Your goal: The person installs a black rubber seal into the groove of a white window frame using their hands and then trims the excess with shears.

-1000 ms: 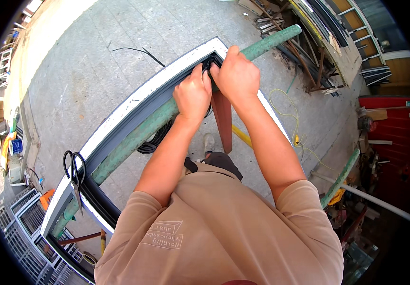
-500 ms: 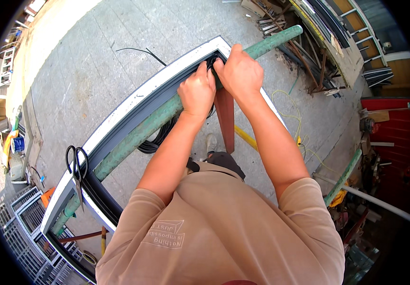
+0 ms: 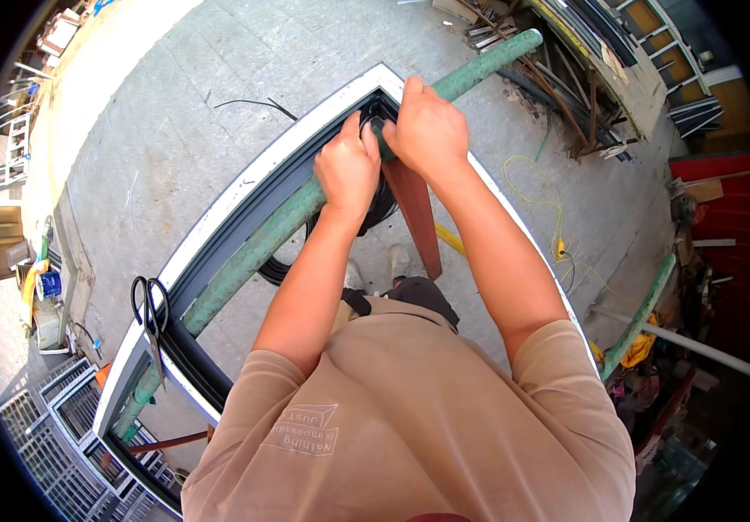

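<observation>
A white-edged, dark grey metal frame [image 3: 244,184], like a window frame, lies in front of me. My left hand [image 3: 347,167] is closed at its far corner, pinching a thin black rubber strip [image 3: 366,117] against the inner channel. At the same corner, my right hand [image 3: 431,132] is wrapped over the frame's right side, with its thumb on the inner side. What lies under the right fingers is hidden. More black strip hangs in a coil [image 3: 381,207] below the left hand. Black-handled scissors [image 3: 152,315] rest across the frame's left part.
Under the frame runs a green, worn pipe [image 3: 490,66], with a reddish-brown bar [image 3: 416,217] below the corner. A yellow cord [image 3: 557,209] trails over the concrete floor at right. Scrap metal [image 3: 566,96] is piled at far right. Barred frames [image 3: 53,452] stand at lower left.
The view has shifted slightly, so the frame sits a little differently. Both hands remain at the corner; a small gap now shows between their fingers, and the left hand sits slightly lower.
</observation>
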The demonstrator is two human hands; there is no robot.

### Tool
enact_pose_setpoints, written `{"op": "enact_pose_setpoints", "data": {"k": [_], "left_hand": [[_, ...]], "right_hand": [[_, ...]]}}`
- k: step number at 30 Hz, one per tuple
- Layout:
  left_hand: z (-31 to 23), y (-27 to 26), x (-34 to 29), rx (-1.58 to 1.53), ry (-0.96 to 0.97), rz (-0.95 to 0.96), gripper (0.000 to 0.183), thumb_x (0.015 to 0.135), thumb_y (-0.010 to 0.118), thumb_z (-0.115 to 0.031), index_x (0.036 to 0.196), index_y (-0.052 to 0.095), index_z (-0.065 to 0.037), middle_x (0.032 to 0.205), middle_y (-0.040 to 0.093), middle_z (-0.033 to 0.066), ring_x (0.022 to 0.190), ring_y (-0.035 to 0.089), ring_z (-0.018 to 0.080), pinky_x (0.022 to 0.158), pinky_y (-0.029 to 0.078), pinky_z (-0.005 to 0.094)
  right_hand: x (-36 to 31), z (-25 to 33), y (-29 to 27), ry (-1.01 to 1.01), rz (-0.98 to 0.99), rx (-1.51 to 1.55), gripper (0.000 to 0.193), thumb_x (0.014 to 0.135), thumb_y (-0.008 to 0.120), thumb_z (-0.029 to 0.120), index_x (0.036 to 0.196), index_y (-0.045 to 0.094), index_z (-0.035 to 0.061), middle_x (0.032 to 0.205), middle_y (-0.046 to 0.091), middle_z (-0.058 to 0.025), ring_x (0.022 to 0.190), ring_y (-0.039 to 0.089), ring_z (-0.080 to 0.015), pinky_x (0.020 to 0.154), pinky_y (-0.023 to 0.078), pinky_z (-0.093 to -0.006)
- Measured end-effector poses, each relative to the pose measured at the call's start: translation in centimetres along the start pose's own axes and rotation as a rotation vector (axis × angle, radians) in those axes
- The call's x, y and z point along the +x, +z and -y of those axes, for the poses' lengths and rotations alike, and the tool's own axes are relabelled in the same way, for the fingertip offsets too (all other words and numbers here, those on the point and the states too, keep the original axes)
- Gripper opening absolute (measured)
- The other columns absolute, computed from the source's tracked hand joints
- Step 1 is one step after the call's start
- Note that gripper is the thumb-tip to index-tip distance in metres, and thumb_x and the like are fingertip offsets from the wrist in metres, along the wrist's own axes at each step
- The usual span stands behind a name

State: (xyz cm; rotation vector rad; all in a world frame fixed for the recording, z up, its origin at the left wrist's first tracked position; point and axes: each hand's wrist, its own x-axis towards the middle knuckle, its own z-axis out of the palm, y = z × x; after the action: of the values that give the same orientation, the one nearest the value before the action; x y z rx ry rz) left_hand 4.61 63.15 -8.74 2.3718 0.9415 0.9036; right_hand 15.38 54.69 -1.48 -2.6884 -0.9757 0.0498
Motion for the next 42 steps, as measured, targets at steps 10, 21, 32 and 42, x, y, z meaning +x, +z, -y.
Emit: {"op": "enact_pose_setpoints", "data": {"k": [10, 21, 32, 42], "left_hand": [[-0.4, -0.3, 0.0, -0.015, 0.006, 0.009, 0.032, 0.105, 0.075, -0.025, 0.129, 0.083, -0.008, 0.091, 0.08, 0.0275, 0.081, 0.079, 0.049, 0.076, 0.064, 0.0578], [0.0, -0.2, 0.1, -0.021, -0.008, 0.007, 0.032, 0.104, 0.074, -0.026, 0.128, 0.084, -0.007, 0.09, 0.08, 0.0269, 0.079, 0.079, 0.0491, 0.074, 0.064, 0.058], [-0.2, -0.8, 0.1, -0.071, -0.07, 0.091, 0.032, 0.106, 0.073, -0.025, 0.129, 0.083, -0.006, 0.093, 0.08, 0.0273, 0.082, 0.079, 0.0482, 0.074, 0.064, 0.0535], [0.5, -0.4, 0.3, -0.081, 0.1, 0.0, 0.034, 0.105, 0.074, -0.023, 0.13, 0.082, -0.003, 0.094, 0.08, 0.0285, 0.082, 0.079, 0.0481, 0.077, 0.064, 0.0556]], "right_hand": [[0.2, 0.1, 1.0, -0.007, -0.1, -0.054, 0.054, 0.09, 0.091, 0.037, 0.117, 0.059, 0.0032, 0.107, 0.079, -0.0211, 0.093, 0.083, -0.0417, 0.08, 0.068, -0.05], [0.0, 0.8, -0.1, -0.016, -0.045, -0.068, 0.054, 0.09, 0.092, 0.039, 0.115, 0.059, 0.0037, 0.107, 0.078, -0.0189, 0.096, 0.083, -0.0384, 0.082, 0.068, -0.0474], [-8.5, 1.6, 2.2, -0.354, -0.455, 0.395, 0.037, 0.101, 0.075, 0.01, 0.136, 0.066, 0.0032, 0.114, 0.072, -0.0164, 0.112, 0.073, -0.0383, 0.092, 0.06, -0.0505], [-12.2, 2.5, 11.8, 0.139, 0.195, 1.037, 0.042, 0.106, 0.068, 0.015, 0.142, 0.063, -0.0044, 0.13, 0.074, -0.0259, 0.12, 0.073, -0.0401, 0.104, 0.057, -0.048]]}}
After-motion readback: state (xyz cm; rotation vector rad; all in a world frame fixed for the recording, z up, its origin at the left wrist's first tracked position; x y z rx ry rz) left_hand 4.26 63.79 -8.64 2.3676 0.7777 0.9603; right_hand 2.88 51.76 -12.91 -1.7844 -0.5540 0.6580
